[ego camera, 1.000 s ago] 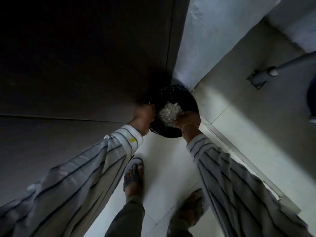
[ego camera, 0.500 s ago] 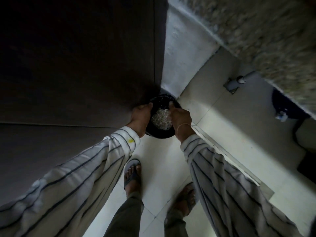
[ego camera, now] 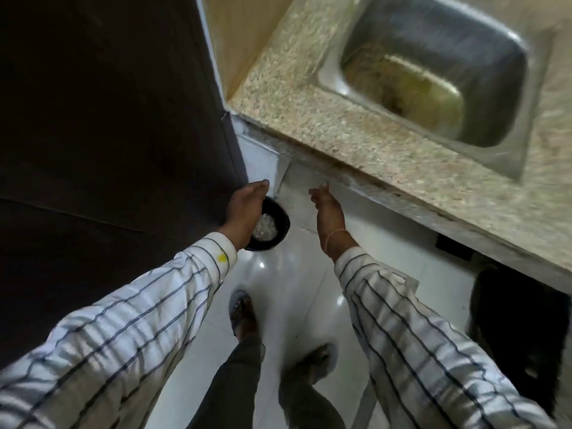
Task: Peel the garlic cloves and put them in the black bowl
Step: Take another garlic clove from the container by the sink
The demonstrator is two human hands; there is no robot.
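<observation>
A round black container (ego camera: 280, 222) stands on the white floor in the corner, far below me. A heap of small pale bits (ego camera: 266, 228) lies in it; whether they are peels or cloves is too small to tell. My left hand (ego camera: 244, 210) hovers above its left side with fingers straight and together, holding nothing and covering part of the rim. Off to the right of the container, my right hand (ego camera: 328, 213) is held apart from it with relaxed fingers, also empty, just below the counter's edge.
A speckled granite counter (ego camera: 325, 128) with a steel sink (ego camera: 433, 69) juts in from the upper right. A dark door or cabinet face (ego camera: 108, 134) fills the left. My sandalled feet (ego camera: 243, 311) stand on white floor tiles. A dark object (ego camera: 520, 335) sits under the counter at right.
Both hands have let go of the black container and risen away from it. The right hand moved off to the right. The view swung up, bringing the counter and sink into sight.
</observation>
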